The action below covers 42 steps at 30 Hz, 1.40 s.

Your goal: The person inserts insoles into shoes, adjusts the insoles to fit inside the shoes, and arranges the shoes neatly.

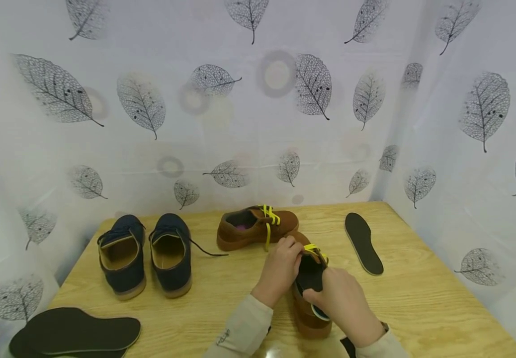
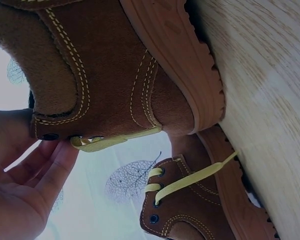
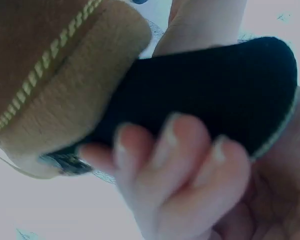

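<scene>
A brown shoe (image 1: 312, 325) with yellow laces (image 1: 313, 248) sits in front of me, toe pointing away. At its opening, my left hand (image 1: 278, 271) grips the edge of the eyelet flap, as the left wrist view shows, thumb and fingers on either side. My right hand (image 1: 345, 301) holds a dark insole (image 3: 205, 95) by its rounded heel end, fingers across it. The front part of that insole runs into the shoe's opening and is hidden inside. Just beyond stands the matching brown shoe (image 1: 240, 238), a loose yellow lace hanging down its side.
A pair of dark blue shoes stands on the left, one nearer the edge (image 1: 126, 278) and one inward (image 1: 173, 278) with a trailing lace. Dark insoles (image 1: 79, 333) lie stacked at the front left; a single insole (image 1: 365, 243) lies on the right. Leaf-patterned curtain (image 1: 258, 124) surrounds the wooden table (image 1: 437, 308).
</scene>
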Each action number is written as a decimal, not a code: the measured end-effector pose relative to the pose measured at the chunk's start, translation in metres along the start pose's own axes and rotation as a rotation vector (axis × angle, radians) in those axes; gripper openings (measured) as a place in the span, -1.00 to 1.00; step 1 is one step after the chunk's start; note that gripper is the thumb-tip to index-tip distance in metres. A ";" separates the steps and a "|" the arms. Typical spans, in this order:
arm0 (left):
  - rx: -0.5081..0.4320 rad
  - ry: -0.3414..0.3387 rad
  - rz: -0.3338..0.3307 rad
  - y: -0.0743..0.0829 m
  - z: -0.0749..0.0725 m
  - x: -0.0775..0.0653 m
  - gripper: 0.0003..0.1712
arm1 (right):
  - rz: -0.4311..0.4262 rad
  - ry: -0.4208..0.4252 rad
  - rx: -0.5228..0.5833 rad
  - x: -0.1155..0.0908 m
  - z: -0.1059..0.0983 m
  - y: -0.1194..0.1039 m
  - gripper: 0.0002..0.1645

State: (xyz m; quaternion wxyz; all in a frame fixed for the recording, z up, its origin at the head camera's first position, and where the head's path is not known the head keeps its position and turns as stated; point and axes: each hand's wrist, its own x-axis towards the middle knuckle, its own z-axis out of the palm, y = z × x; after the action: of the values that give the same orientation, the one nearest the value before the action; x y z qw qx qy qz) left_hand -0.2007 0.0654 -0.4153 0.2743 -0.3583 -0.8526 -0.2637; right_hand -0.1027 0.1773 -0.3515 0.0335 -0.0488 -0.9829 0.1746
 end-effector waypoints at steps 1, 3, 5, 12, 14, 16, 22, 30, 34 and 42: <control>0.000 0.000 -0.001 0.000 0.000 0.000 -0.93 | -0.003 -0.007 -0.019 -0.002 0.000 0.000 -0.38; 0.004 0.001 -0.003 0.001 0.000 0.000 -0.93 | -0.010 -0.027 -0.064 -0.006 0.000 0.000 -0.36; 0.009 0.005 -0.002 0.001 0.000 -0.001 -0.93 | -0.015 -0.055 -0.110 -0.013 0.000 0.000 -0.34; 0.008 0.018 0.003 0.000 -0.001 0.001 -0.92 | -0.007 -0.052 -0.103 -0.020 0.000 0.001 -0.40; 0.007 0.022 0.005 0.000 -0.001 0.001 -0.92 | -0.009 -0.025 -0.074 -0.018 0.001 0.002 -0.43; 0.008 0.023 0.006 0.000 -0.001 0.001 -0.92 | -0.015 -0.001 -0.056 -0.016 0.000 0.003 -0.46; 0.013 0.022 0.004 -0.002 0.000 0.001 -0.92 | -0.018 0.030 -0.034 -0.010 -0.001 0.002 -0.51; -0.010 0.020 -0.005 -0.001 -0.002 0.000 -0.92 | -0.037 0.017 0.023 0.000 0.001 -0.003 -0.41; -0.010 0.005 -0.004 -0.001 -0.001 -0.001 -0.93 | -0.043 0.010 0.038 0.007 0.003 -0.002 -0.40; -0.014 0.010 -0.001 0.001 -0.002 0.000 -0.93 | -0.051 -0.007 0.053 0.019 0.005 0.002 -0.62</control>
State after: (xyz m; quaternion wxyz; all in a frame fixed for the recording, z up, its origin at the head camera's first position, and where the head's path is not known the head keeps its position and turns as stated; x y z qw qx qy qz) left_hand -0.1996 0.0646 -0.4142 0.2760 -0.3585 -0.8494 -0.2718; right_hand -0.1218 0.1796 -0.3564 0.0359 -0.0225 -0.9789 0.2001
